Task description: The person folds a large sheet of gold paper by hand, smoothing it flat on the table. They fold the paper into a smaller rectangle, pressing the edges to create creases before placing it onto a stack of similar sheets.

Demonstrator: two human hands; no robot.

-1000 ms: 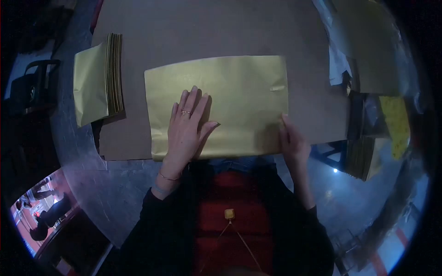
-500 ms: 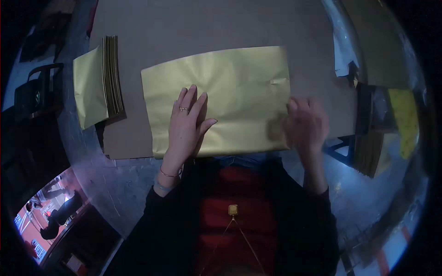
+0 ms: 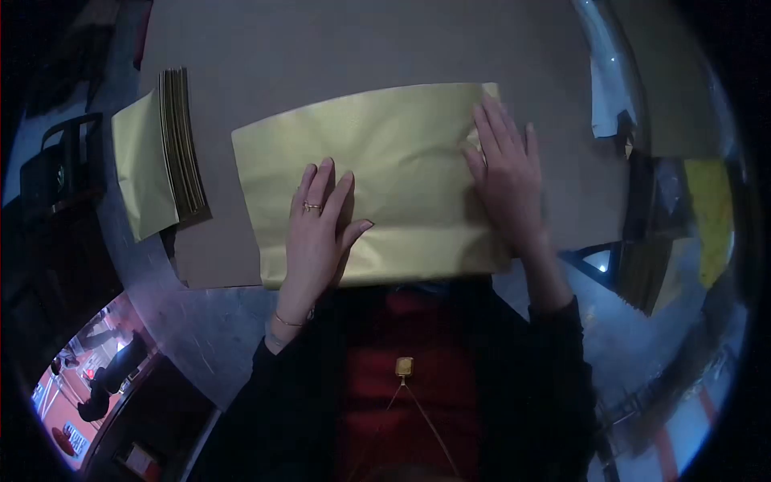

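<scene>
A wide gold sheet (image 3: 401, 177), creased in places, lies on the brown board in front of me. My left hand (image 3: 317, 233) rests on its left half with the fingers spread, a ring on one finger and a bracelet at the wrist. At the sheet's right edge, my right hand (image 3: 507, 173) lies flat, fingers stretched toward the upper right corner. Neither hand grips anything that I can see.
The brown board (image 3: 361, 40) covers the work surface. To the left stands a stack of folded gold sheets (image 3: 183, 149). At right are clear plastic (image 3: 612, 72), another stack (image 3: 642, 273) and a yellow piece (image 3: 708, 217). A black bag-like object (image 3: 60, 165) is far left.
My right hand has moved up and left from beside the lower right edge onto the sheet's right side. My left hand stays on the sheet. The view has shifted slightly.
</scene>
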